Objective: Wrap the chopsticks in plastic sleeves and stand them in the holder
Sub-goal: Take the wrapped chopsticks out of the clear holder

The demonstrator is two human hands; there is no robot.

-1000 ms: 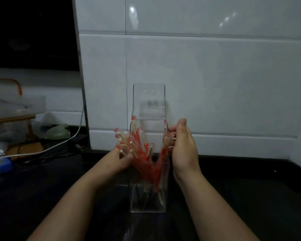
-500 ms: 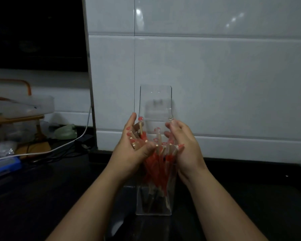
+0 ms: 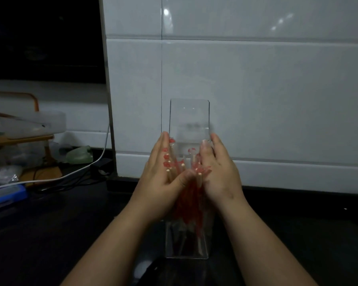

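On the dark counter (image 3: 50, 234), sleeved chopsticks (image 3: 186, 207) stand in the clear holder (image 3: 189, 120). The left hand (image 3: 161, 182) cups the bundle, thumb hooked across; the right hand (image 3: 221, 178) presses flat-fingered opposite. Gathering step, I'd say. Next: settle the tops inside the walls, then let go.

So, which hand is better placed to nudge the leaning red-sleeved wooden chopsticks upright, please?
Probably left: the left hand cups the red-sleeved wooden chopsticks leaning its way; the right hand flanks the opposite side.
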